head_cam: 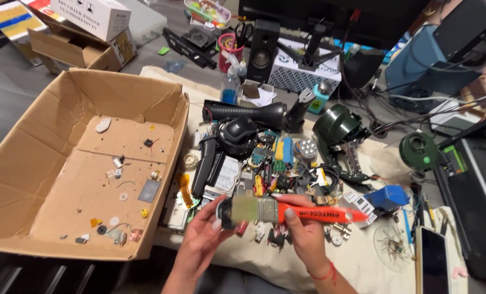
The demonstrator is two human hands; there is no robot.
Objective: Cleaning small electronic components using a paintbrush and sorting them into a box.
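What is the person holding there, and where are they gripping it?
An orange-handled tool: the left hand grips its black round end, the right hand its middle.

An open cardboard box (85,163) fills the left of the frame, small parts scattered inside it. Right of it, a cloth-covered table (330,267) holds a heap of dismantled electronics (270,163). A flashlight (248,114) lies behind the heap, a speaker (263,43) further back. A phone (432,260) lies at lower right.
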